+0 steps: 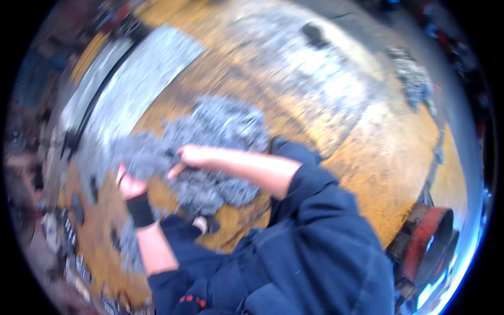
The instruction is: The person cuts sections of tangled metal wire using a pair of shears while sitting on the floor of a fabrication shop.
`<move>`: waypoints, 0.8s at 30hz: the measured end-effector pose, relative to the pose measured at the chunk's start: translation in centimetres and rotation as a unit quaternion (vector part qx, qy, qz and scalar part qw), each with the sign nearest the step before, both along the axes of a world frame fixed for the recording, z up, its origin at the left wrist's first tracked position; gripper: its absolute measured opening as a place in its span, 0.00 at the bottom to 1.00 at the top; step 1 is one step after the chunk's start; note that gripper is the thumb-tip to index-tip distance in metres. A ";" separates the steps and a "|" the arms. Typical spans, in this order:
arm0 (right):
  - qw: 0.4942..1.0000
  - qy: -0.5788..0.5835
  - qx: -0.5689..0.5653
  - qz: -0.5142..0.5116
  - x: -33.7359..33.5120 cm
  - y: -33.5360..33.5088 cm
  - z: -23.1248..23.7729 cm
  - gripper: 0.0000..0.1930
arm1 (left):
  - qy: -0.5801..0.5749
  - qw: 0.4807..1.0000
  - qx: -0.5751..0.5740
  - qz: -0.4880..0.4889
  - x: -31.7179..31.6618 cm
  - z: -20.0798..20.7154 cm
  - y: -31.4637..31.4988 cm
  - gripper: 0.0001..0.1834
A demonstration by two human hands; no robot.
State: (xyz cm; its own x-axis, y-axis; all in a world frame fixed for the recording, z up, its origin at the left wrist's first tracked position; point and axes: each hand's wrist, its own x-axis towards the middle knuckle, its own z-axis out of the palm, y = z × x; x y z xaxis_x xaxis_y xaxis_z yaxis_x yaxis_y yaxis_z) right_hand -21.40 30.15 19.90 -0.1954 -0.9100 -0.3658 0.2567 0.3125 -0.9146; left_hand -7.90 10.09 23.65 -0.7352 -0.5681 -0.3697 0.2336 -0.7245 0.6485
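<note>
With the right hand [190,156] pinching into the grey, tangled heap of metal shavings [210,149] on the worn yellow floor [388,157] and the left hand's [130,186] grip unclear, gather small clumps, keeping fingers off sharp edges.

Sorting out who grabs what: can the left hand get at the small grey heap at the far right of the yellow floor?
Probably not from here. The left hand is at the big grey shredded pile, and the small heap lies far off across bare yellow floor, beyond the right hand too.
</note>
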 end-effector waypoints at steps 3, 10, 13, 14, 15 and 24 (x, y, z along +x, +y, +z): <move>0.985 0.116 -0.061 -0.111 -1.5 0.0 0.5 0.34 | 0.048 0.997 0.030 -0.057 1.0 0.4 0.9 0.21; 0.966 -0.027 -0.215 -0.139 -6.8 -0.9 1.7 0.27 | 0.101 0.989 -0.071 -0.085 2.5 3.2 3.7 0.21; 0.958 -0.151 -0.166 -0.178 -8.5 -0.6 1.5 0.32 | 0.074 0.996 -0.044 -0.034 2.6 5.4 5.2 0.21; 0.963 -0.085 -0.143 -0.212 -8.5 -1.2 1.2 0.32 | 0.067 0.996 -0.042 -0.040 2.4 6.2 5.8 0.19; 0.963 -0.120 -0.117 -0.212 -8.3 -1.8 0.6 0.32 | 0.089 0.992 -0.052 -0.077 2.1 7.0 6.3 0.19; 0.899 -0.341 -0.249 0.114 1.7 -5.1 -7.9 0.22 | 0.111 0.988 -0.084 -0.069 1.6 8.9 6.0 0.20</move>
State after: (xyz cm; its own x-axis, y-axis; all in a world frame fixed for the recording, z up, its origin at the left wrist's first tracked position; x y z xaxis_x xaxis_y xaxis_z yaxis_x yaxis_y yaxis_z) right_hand -19.69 25.10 11.98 0.1321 -0.9821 0.1344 0.7918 0.0230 -0.6104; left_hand -6.33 16.08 32.59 -0.8627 -0.4959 -0.0989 0.2902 -0.6458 0.7062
